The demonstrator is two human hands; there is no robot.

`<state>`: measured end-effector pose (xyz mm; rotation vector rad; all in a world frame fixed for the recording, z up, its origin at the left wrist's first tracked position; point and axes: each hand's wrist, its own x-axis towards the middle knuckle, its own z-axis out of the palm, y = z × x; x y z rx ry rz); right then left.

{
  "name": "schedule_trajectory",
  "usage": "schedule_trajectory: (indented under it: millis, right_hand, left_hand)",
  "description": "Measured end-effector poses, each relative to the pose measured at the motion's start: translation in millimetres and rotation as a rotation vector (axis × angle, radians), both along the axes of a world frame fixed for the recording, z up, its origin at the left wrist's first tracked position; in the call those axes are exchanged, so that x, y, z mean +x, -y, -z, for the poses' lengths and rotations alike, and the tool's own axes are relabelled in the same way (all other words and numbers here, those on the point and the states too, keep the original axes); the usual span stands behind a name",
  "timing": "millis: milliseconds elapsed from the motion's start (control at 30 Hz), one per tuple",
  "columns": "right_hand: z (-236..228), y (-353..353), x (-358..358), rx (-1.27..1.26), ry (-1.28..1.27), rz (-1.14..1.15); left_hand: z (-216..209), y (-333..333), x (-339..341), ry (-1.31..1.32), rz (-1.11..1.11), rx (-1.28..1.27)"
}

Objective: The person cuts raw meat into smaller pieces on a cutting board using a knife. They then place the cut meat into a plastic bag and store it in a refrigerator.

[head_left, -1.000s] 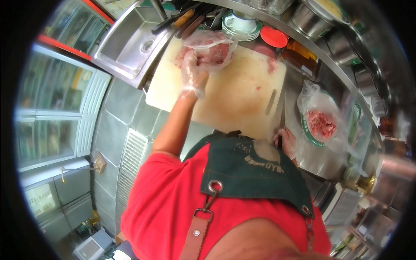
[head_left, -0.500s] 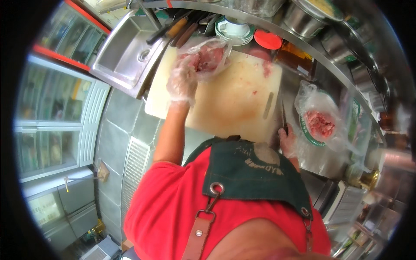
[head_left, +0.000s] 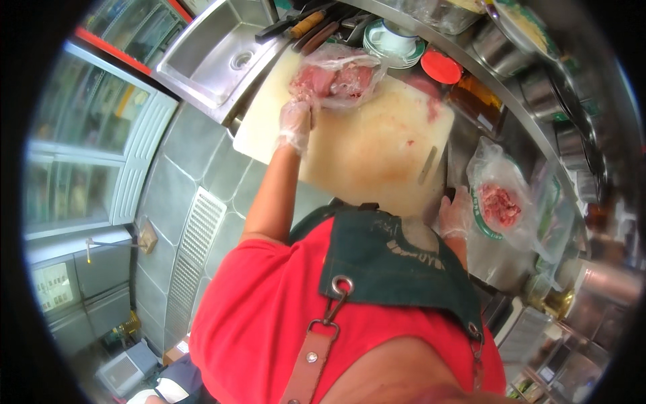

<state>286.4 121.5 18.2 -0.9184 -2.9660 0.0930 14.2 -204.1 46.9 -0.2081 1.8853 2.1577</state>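
Meat (head_left: pixel 326 82) is up at the far left of your board (head_left: pixel 377 151), big pieces partly in a clear bag (head_left: pixel 373 67). Your left hand (head_left: pixel 296 121) is touching its near edge, but I can't tell if the fingers are clamped on anything. Same with your right hand (head_left: pixel 455 207), next to a dark handle (head_left: pixel 447 194). I'd guess you're partway: small bits (head_left: pixel 500 205) sit over the green-rimmed plate (head_left: pixel 486 227), while that big lot looks uncut.
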Motion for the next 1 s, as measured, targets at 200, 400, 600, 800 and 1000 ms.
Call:
schedule_trajectory:
  millis: [200, 400, 600, 800, 1000]
  right_hand:
    - [-4.0, 11.8, 9.7, -0.039, -0.09, -0.117]
    - [2.6, 17.5, 11.2, -0.062, -0.121, -0.133]
    - [6.4, 16.0, 27.5, -0.141, -0.203, -0.131]
    - [-24.0, 4.9, 16.7, -0.173, -0.21, -0.201]
    - [-52.8, 17.7, -13.7, -0.235, -0.253, -0.29]
  left_hand:
    - [12.1, -20.8, 26.1, -0.665, 0.103, -0.693]
    - [12.9, -26.8, 9.5, -0.413, 0.566, -1.39]
    - [-33.7, -9.4, 40.0, -0.487, 0.191, -0.879]
    - [-95.5, 12.7, 59.8, -0.801, 0.282, -0.93]
    - [-65.2, 74.6, 84.0, -0.639, 0.251, -1.027]
